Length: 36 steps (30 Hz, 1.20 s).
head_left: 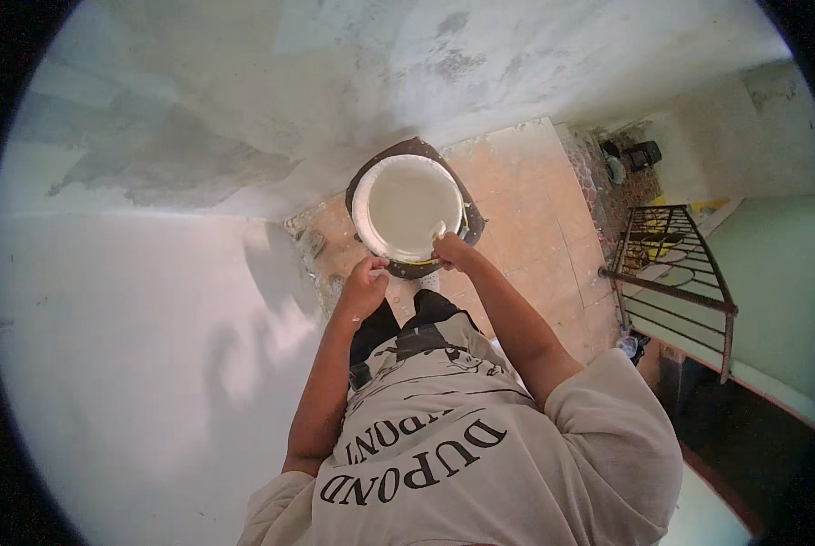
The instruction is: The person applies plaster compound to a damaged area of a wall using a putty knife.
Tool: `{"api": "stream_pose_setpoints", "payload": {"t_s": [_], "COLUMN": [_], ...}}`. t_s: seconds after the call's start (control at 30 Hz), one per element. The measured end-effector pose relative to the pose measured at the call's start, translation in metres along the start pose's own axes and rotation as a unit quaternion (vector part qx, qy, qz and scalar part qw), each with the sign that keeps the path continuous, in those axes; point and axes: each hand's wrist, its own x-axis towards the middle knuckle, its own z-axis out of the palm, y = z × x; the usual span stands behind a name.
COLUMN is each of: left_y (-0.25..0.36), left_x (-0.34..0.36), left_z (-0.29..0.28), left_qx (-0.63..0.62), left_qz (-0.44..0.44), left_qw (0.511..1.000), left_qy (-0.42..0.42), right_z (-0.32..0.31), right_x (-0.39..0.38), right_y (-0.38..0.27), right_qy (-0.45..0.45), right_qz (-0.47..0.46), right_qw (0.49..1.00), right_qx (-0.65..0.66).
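Note:
A round white bucket [363, 215] stands in front of me, holding smooth white paint or a similar white liquid [412, 205]. My right hand [455, 252] is closed at the bucket's near right rim. From its fingers a small tool with a whitish tip [438, 229] reaches over the rim; its exact kind does not show clearly. Close to the near left rim, my left hand [364, 287] has its fingers curled together. What they pinch, if anything, is too small to tell. A yellow strip, perhaps the bucket's handle, runs along the rim's near side.
Beneath the bucket lies a dark sheet or base [466, 205] on orange floor tiles [526, 200]. Patchy grey and white walls [198, 136] rise ahead and at left. A dark metal railing [676, 287] stands at right, with dark items [642, 155] beyond it.

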Motion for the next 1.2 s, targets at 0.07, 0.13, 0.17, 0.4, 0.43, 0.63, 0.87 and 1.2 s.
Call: {"api": "stream_pose_setpoints", "payload": {"t_s": [0.07, 0.13, 0.17, 0.4, 0.43, 0.63, 0.87, 1.2], "left_y": [-0.016, -0.025, -0.029, -0.049, -0.050, -0.048, -0.054, -0.052], "left_x": [0.000, -0.004, -0.006, -0.014, -0.015, -0.024, -0.022, -0.020], "left_z": [0.004, 0.004, 0.004, -0.001, -0.002, -0.007, -0.010, -0.017], "left_qx": [0.019, 0.014, 0.010, 0.001, -0.011, -0.015, -0.003, 0.016], "left_qz": [0.030, 0.018, 0.008, 0.000, 0.007, 0.013, 0.026, 0.027], "left_qw": [0.999, 0.999, 0.999, 0.998, 0.998, 0.998, 0.997, 0.998], "left_qy": [0.030, 0.033, 0.033, 0.061, 0.068, 0.063, 0.066, 0.056], "right_z": [-0.002, -0.004, -0.004, 0.005, 0.007, 0.009, 0.008, 0.012], "right_x": [0.012, 0.023, 0.036, 0.055, 0.058, 0.082, 0.102, 0.117], "right_y": [0.000, -0.003, 0.000, -0.029, -0.032, -0.033, -0.030, -0.019], "right_qy": [0.014, 0.029, 0.069, 0.182, 0.177, 0.176, 0.152, 0.144], "right_qz": [-0.016, -0.031, -0.074, -0.233, -0.234, -0.224, -0.188, -0.179], "right_qw": [0.999, 0.996, 0.985, 0.889, 0.888, 0.851, 0.852, 0.860], "right_qx": [-0.040, -0.078, -0.142, -0.350, -0.353, -0.440, -0.464, -0.455]}}
